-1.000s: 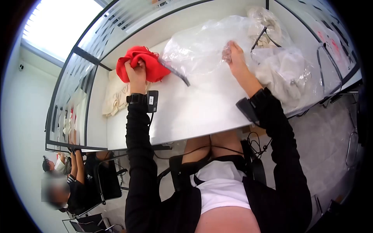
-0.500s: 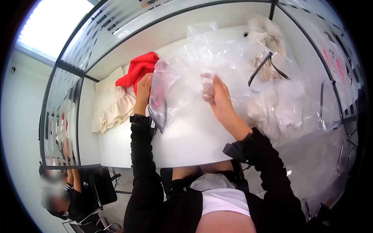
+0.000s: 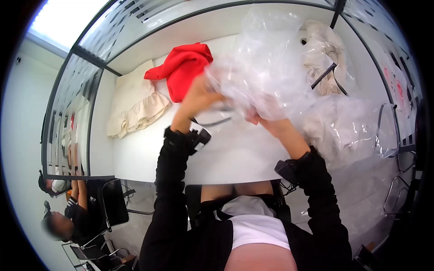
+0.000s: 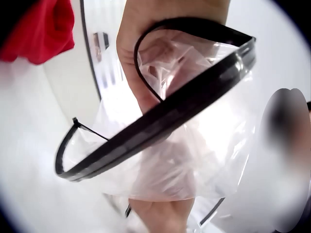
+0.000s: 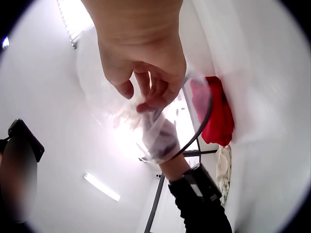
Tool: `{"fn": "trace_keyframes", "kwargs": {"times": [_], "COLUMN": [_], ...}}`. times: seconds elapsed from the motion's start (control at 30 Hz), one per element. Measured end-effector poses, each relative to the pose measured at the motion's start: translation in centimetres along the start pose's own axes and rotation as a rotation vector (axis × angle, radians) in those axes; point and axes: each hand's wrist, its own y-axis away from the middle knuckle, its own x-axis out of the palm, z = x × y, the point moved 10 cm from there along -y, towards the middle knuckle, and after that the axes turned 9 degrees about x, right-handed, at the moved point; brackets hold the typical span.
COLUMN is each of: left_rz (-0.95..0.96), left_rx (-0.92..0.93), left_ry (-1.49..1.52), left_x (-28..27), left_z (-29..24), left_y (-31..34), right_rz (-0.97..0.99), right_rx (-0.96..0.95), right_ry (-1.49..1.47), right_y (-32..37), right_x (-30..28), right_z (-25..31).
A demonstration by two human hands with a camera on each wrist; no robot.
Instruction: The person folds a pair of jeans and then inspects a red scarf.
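Note:
A clear plastic bag (image 3: 271, 54) with a black-edged mouth (image 4: 160, 109) is lifted above the white table between my hands. My right hand (image 3: 273, 122) gathers the plastic in curled fingers, and the right wrist view shows its fingertips bunched on the film. The left hand (image 3: 199, 99) reaches in at the mouth, with plastic over its fingers and its thumb spread apart. Film and blur partly hide those fingers. Just beyond the left hand, a crumpled red cloth (image 3: 181, 72) lies on the table; the right wrist view also has the red cloth (image 5: 218, 111).
Folded cream cloth (image 3: 135, 99) with a ruffled edge lies at the table's left. On the right are more clear bags with cream cloth inside (image 3: 323, 54), one with a black strip (image 3: 324, 75). Framed partitions (image 3: 92, 56) enclose the table. Another person (image 3: 68, 221) sits at lower left.
My left hand has let go of the red cloth, which now lies on the table. The bag has been raised and bunched up, and the left hand has moved right into its mouth.

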Motion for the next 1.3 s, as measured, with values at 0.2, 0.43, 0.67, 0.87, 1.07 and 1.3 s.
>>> {"fn": "trace_keyframes", "kwargs": {"times": [0.2,0.43,0.67,0.87,1.07,1.3], "left_rz": [-0.922,-0.835,-0.056,-0.189,-0.315,-0.148], "left_rx": [0.744,0.191,-0.227,0.071,0.004,-0.075], "left_ry": [0.822,0.369,-1.225,-0.635,0.67,-1.344], "left_x": [-20.2,-21.9,-8.6,-11.4,-8.7,-11.5], "left_z": [-3.7,8.6,5.7,6.8,5.0,-1.9], "left_y": [8.3,9.4,5.6,3.4,4.3,7.2], "right_rz": [-0.2,-0.329,-0.226,-0.179,-0.39,-0.456], "right_rx": [0.148,0.417,0.465,0.415,0.108,0.145], "right_ry": [0.175,0.394,0.481,0.375,0.318,0.417], "right_y": [-0.6,-2.6,-4.8,-5.0,-4.9,-4.3], "right_x": [-1.7,-3.7,-2.2,-2.4,-4.0,-4.6], "right_z": [-0.2,-5.3,-6.0,-5.9,-3.5,-3.7]}}
